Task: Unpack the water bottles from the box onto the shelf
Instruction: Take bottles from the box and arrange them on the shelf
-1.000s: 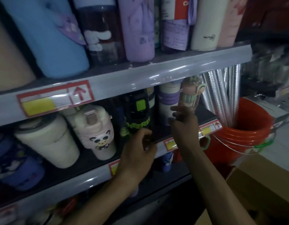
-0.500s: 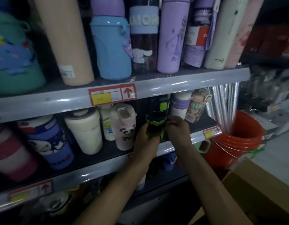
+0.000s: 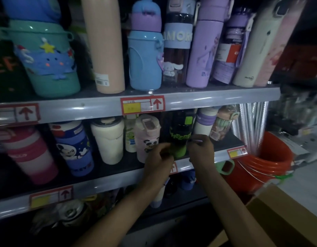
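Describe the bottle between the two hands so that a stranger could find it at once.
Look at the middle grey shelf, toward its right end. Between the left hand and the right hand stands a black plastic bottle with green lettering, right of the pale pink panda bottle. It is the only black one in this pastel row.

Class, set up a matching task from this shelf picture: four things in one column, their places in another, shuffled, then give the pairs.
Things:
1. tall peach bottle
2. pink panda bottle
3. black bottle with green lettering
4. stacked orange buckets

Places:
A. between both hands
B. beside the shelving, at right
C. upper shelf
D. middle shelf, just left of the black bottle

Pairs: 1-C, 2-D, 3-A, 4-B
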{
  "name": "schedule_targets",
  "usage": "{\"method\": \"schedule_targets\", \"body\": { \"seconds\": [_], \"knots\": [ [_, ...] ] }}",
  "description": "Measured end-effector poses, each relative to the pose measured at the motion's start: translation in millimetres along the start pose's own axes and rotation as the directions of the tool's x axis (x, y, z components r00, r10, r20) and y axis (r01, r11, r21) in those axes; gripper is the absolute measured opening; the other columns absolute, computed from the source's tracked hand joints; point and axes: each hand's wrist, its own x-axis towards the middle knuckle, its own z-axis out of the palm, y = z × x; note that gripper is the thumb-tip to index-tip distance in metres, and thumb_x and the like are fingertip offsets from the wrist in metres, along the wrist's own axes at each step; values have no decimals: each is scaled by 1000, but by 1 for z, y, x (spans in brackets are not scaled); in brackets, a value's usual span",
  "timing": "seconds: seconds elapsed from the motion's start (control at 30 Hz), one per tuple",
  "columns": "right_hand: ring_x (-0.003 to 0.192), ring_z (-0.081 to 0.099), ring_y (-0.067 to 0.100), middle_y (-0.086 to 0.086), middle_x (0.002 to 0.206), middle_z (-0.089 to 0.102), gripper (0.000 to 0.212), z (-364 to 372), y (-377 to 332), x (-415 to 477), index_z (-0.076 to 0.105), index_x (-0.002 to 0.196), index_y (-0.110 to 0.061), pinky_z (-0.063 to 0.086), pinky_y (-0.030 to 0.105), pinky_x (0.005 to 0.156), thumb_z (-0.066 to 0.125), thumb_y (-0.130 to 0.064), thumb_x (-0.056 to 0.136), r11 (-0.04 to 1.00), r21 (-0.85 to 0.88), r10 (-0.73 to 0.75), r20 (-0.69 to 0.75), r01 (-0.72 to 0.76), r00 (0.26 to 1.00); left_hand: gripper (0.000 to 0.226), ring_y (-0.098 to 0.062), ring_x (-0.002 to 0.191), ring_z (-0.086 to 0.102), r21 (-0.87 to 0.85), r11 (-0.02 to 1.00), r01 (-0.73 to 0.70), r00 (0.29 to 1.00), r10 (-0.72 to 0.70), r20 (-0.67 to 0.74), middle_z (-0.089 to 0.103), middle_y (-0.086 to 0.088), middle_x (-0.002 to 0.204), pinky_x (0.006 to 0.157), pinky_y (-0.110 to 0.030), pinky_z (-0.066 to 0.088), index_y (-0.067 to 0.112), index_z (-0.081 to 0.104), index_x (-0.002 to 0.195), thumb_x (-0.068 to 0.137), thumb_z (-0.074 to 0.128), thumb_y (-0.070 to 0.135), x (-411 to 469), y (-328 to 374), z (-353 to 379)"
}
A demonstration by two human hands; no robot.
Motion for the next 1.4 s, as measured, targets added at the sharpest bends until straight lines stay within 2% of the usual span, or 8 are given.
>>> {"method": "schedule_targets", "body": {
  "seconds": [0.27,0.4,0.53,0.7,0.93,1.07,1.2,1.4],
  "knots": [
    [74,56,26,33,87,67,14,32,-19,-34,69,86,0,42,38,65,60,-2,75,991,124,-93,322,55,942,23,-5,84,60,41,988,-149,903,153,-402,58,8,92,67,-17,44,23,54,101,89,60,4,-11,-14,-51],
    [75,58,20,16,81,71,22,47,-21,-40,72,86,-14,44,31,65,55,-8,73,983,147,-166,408,115,898,27,-37,95,57,29,991,-134,924,136,-357,53,-10,92,68,-42,46,12,55,112,86,52,9,-1,-22,-53],
    [88,70,18,9,99,77,36,56,-19,-43,73,115,-9,56,28,71,60,5,84,981,143,-178,383,132,907,40,1,92,65,2,982,-189,920,178,-349,68,13,99,75,-23,53,35,62,104,90,52,-2,-5,-7,-43],
    [61,58,-6,3,83,71,36,53,-27,-48,71,113,0,42,10,55,54,14,84,983,134,-168,378,126,910,27,-11,93,69,-54,978,-200,897,160,-412,71,6,97,81,-48,59,29,66,100,91,52,7,2,-10,-38],
    [68,63,7,9,87,74,28,54,-29,-51,71,107,-1,48,21,59,59,4,82,993,86,-109,370,83,922,28,-13,97,70,-113,975,-191,925,141,-352,72,8,102,79,-40,59,30,66,106,82,51,30,2,-10,-40],
    [60,51,17,4,73,61,42,52,-31,-63,60,96,-2,38,26,57,58,-28,63,996,89,-14,318,-15,948,32,-9,105,66,-105,980,-168,932,123,-342,70,9,111,81,-20,50,24,66,117,92,52,10,4,-21,-53],
    [65,53,19,18,83,63,11,51,-44,-81,67,97,3,41,27,53,60,-3,90,998,52,-47,372,30,927,39,-11,103,59,-126,980,-156,881,80,-467,62,1,111,79,-3,44,17,58,122,95,52,-10,1,-32,-76],
    [98,62,42,22,114,64,31,85,-47,-98,65,119,-1,56,57,76,55,1,90,990,17,-129,519,141,845,46,-4,107,62,-44,978,-205,816,146,-560,63,-1,118,89,-11,48,17,56,132,94,52,-9,-16,-43,-105]
  ]
}}
